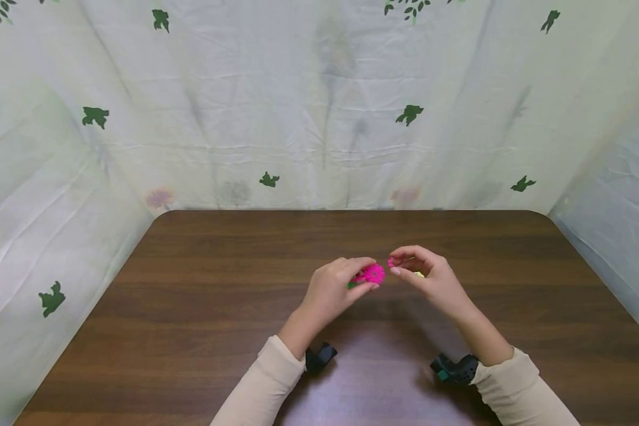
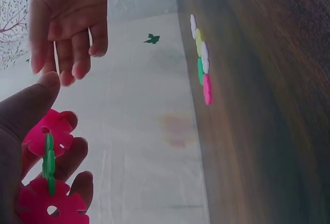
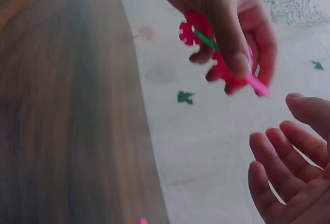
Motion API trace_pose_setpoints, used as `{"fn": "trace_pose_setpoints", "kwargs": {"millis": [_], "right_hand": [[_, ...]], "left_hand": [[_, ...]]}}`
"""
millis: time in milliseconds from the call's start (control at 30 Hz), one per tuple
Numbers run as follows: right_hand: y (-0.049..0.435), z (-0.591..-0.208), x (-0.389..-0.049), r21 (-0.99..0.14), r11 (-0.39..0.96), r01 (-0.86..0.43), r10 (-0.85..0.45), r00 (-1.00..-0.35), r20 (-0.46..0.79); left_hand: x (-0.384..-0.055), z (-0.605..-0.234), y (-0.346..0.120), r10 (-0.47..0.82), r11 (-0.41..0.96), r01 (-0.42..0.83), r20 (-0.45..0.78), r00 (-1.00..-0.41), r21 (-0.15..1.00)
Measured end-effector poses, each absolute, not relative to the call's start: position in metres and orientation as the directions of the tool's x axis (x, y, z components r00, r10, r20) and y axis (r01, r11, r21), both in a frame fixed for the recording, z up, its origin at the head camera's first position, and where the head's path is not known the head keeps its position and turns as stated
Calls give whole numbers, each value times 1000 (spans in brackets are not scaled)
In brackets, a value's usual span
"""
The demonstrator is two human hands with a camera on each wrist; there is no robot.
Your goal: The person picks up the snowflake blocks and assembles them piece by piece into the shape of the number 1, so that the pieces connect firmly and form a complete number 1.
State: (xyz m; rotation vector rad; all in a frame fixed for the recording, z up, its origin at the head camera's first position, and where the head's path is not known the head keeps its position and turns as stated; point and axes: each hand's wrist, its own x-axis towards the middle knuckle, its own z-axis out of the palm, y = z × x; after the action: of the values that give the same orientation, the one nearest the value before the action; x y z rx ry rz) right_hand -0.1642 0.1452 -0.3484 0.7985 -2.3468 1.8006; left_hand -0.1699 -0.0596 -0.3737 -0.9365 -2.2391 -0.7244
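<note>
Nearest the left wrist camera, the left hand (image 1: 327, 285) gripped joined pink-and-green discs (image 2: 50, 167), presumably to steady them; the right hand (image 1: 438, 283), empty, had its fingers parted; other discs (image 2: 205, 59) lay on the desk (image 1: 218, 319).

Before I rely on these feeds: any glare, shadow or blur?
Head: pale glare on the near middle of the table, soft shadows either side; left wrist: dim, darkest over the table at right, pink discs readable; right wrist: dim too, table grain smeared, pink discs soft-edged.
</note>
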Motion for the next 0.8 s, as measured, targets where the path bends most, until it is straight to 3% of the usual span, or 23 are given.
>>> {"fn": "trace_pose_setpoints", "kwargs": {"millis": [300, 800], "right_hand": [[169, -346, -167, -814, 334, -475, -251, -877, 409], [221, -407, -199, -814, 465, -348, -164, -937, 307]], "left_hand": [[-171, -372, -61, 426, 616, 752, 705, -568, 234], [-172, -373, -63, 430, 607, 765, 720, -545, 216]]}}
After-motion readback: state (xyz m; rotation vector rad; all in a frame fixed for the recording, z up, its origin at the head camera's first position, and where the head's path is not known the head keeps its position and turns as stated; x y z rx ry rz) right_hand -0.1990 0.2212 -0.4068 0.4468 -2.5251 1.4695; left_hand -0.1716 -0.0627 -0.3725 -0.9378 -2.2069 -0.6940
